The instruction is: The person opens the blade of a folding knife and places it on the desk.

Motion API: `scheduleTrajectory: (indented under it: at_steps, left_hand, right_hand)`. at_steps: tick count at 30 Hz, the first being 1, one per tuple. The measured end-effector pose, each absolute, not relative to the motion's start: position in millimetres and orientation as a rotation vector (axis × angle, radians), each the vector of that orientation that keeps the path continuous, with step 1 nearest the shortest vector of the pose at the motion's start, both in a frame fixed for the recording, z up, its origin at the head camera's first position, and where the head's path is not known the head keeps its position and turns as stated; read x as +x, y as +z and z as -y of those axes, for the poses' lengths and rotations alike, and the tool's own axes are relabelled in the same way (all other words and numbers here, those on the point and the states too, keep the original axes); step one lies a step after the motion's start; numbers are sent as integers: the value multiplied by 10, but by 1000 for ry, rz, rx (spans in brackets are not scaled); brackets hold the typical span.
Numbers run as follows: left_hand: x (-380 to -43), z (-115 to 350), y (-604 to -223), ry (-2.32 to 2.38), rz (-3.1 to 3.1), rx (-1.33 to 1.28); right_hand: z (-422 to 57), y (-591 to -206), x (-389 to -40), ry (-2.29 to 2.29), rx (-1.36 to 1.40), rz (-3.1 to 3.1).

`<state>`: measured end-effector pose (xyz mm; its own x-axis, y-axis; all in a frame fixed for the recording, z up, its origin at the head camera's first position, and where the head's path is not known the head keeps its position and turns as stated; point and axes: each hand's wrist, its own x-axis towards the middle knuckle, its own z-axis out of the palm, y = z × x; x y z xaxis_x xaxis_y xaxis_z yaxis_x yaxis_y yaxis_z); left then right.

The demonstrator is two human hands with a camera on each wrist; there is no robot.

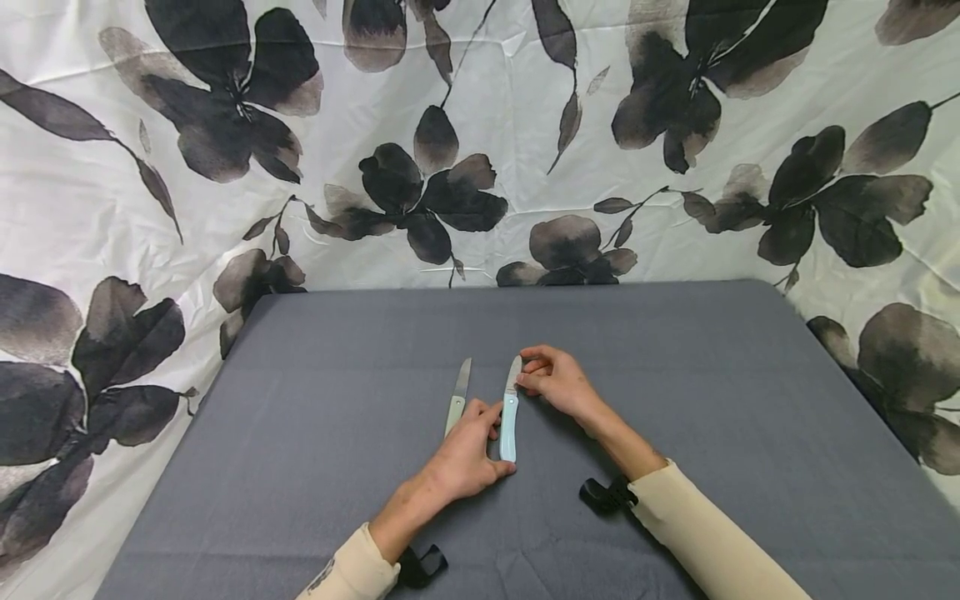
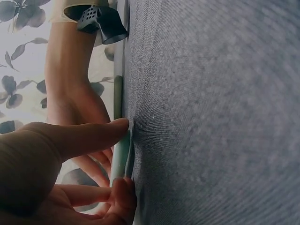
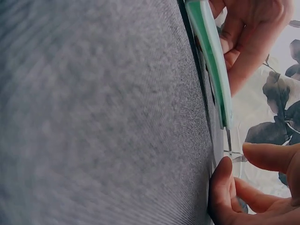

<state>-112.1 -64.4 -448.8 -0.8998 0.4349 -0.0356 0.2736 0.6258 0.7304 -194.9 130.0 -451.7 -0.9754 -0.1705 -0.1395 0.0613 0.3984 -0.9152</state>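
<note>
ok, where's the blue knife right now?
Head view: blue knife is mid-table, just right of the green knife, handle by the left grip, blade by the right grip.

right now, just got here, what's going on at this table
A person is handling a light blue knife at a gray table. The left hand holds its handle between thumb and fingers, while the right hand is at the blade; whether it grips it is hard to tell. A pale green knife lies to the left, its handle partly hidden by the left hand.
</note>
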Motion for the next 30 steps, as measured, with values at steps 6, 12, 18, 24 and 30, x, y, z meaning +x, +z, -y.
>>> scheduleTrajectory:
  at_steps: [6, 12, 18, 24, 30]
  left_hand:
    - [-1135, 657, -4476, 1132, -2634, 584]
    - [-1136, 655, -4457, 1098, -2644, 576]
    - [-1144, 657, -4449, 1085, -2644, 575]
    - [-1165, 654, -4467, 1127, -2656, 544]
    - [-1164, 603, -4469, 1209, -2747, 594]
  right_hand:
    - [-1285, -4482, -1958, -1480, -139, -2484]
    - [-1292, -4471, -1991, -1394, -191, -2469]
    - [-1315, -4461, -1999, -1363, -251, -2455]
    - [-1351, -4449, -1995, -1377, -250, -2424]
    - [-1450, -4422, -1949, -1441, -269, -2459]
